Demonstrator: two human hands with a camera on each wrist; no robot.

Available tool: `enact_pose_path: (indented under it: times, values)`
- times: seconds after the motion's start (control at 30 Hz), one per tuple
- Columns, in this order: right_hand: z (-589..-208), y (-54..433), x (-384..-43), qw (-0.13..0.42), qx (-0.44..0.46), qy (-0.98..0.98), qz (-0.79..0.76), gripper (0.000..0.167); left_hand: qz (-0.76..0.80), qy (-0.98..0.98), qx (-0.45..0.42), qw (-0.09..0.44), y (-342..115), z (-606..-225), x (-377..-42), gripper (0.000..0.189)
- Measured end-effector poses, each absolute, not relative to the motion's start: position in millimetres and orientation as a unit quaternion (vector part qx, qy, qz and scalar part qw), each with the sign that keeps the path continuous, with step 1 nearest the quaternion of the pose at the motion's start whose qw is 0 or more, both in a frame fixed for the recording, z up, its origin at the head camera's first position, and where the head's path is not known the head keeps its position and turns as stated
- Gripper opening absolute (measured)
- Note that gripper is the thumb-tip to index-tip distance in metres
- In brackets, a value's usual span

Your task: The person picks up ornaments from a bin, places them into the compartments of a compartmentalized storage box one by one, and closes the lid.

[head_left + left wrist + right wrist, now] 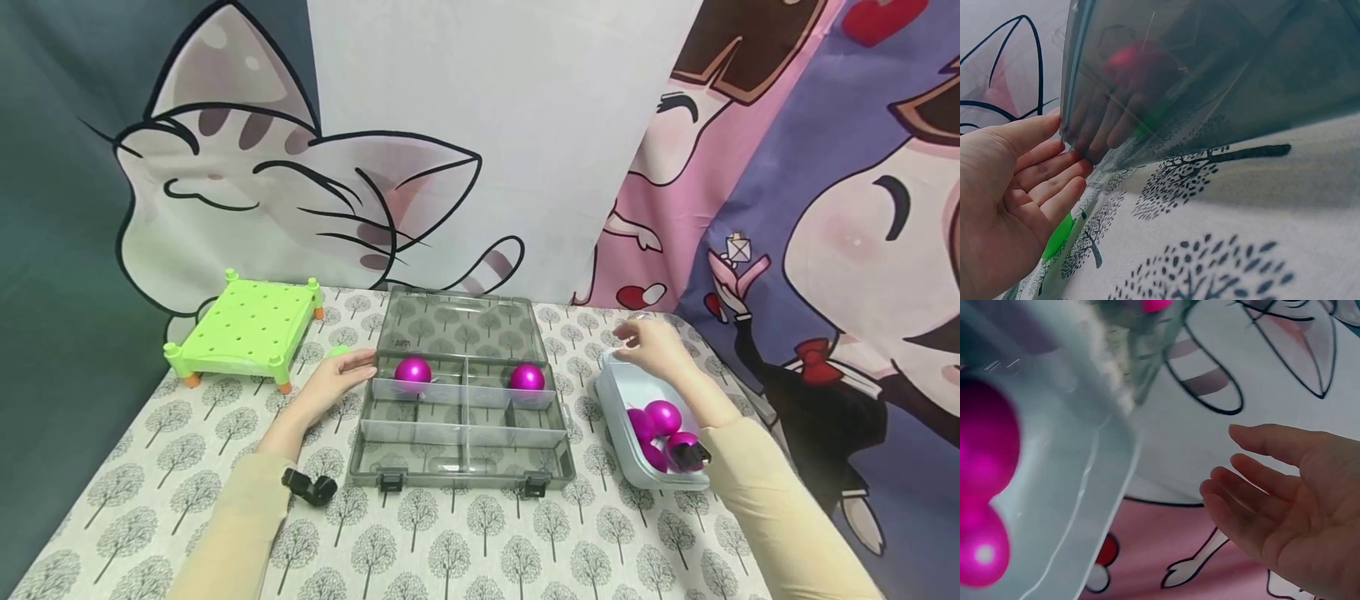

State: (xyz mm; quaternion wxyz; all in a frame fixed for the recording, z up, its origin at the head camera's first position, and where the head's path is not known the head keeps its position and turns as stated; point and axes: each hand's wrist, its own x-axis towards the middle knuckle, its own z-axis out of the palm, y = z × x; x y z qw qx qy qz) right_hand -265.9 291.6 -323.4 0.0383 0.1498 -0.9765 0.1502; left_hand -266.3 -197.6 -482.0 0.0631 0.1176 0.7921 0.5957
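Observation:
A clear grey divided organizer box [465, 481] lies with its lid laid back on the patterned cloth. In its back row sit two shiny magenta balls, a left ball [413, 375] and a right ball [527, 382], one per compartment. My left hand [333, 379] has its fingertips right at the box's back left side; in the left wrist view the fingers [1054, 181] are nearly straight. Over the far end of a pale blue bin [611, 408], my right hand [654, 346] hovers with loosely bent fingers [1260, 494] and nothing in them. Several magenta balls [663, 417] lie toward the bin's near end.
A small lime green table [247, 325] with orange feet stands at the back left. Partly hidden behind my left hand is a bright green thing [339, 351]. A printed curtain [480, 125] hangs along the cloth's back edge.

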Motion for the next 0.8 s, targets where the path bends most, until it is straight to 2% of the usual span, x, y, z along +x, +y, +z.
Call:
enact_pose_path:
  times: [0.13,0.4,0.67,0.8]
  values:
    - [-328.6,304.9,-262.8,0.000,0.155,-0.979,0.129,0.036,0.595,0.792,0.119,0.064,-197.3,-481.2,-265.8,0.056]
    - [-339.3,323.1,-259.6,-0.118,0.169,-0.974,0.098,0.050,0.594,0.793,0.115,0.065,-197.1,-480.0,-264.9,0.056]
    - [-353.5,331.7,-260.8,-0.176,0.214,-0.957,0.087,0.055,0.596,0.792,0.118,0.064,-197.3,-480.0,-265.1,0.057]
    - [-358.7,333.1,-260.3,-0.219,0.207,-0.948,0.102,0.058,0.597,0.791,0.119,0.066,-197.2,-480.3,-265.3,0.058]
